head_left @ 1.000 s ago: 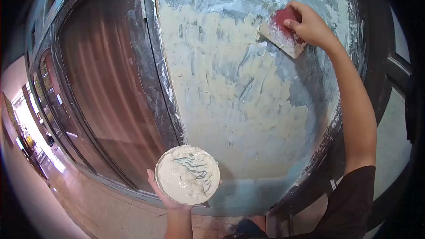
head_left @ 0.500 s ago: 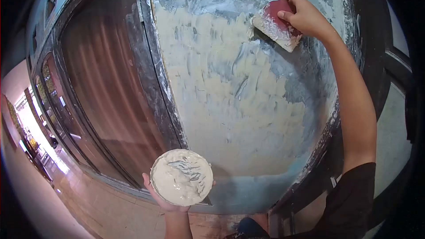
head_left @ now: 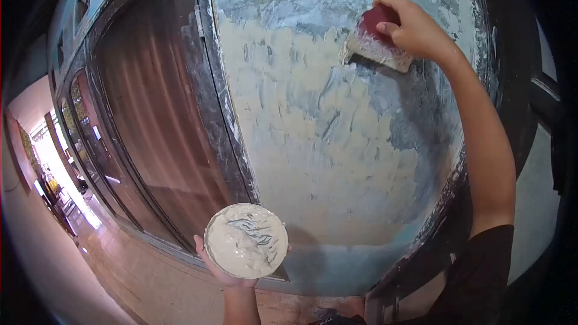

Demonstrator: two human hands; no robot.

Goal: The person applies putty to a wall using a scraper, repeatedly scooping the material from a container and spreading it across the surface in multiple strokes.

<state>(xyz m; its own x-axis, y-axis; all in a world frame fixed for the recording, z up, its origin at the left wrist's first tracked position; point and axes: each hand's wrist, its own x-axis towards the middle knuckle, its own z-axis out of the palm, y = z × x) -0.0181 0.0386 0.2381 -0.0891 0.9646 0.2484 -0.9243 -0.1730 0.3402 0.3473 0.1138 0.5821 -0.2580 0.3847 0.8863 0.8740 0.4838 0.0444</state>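
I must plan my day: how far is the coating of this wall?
Cream filler covers much of the wall. The right hand holds the scraper at the filler's top edge; the left hand holds a bowl of filler. Blue areas above and below seem left.

**Head-worn camera, close to a patchy wall**

One camera on the person's head looks forward and down through a wide lens that bends straight lines and rounds the corners into black. It faces the wall (head_left: 301, 192) from close by, with the right hand (head_left: 415, 29) high, right of center. The left hand (head_left: 224, 275) is low, left of center. Floor (head_left: 171, 274) shows below; at far left, the view runs deeper, toward a bright opening (head_left: 59, 156).
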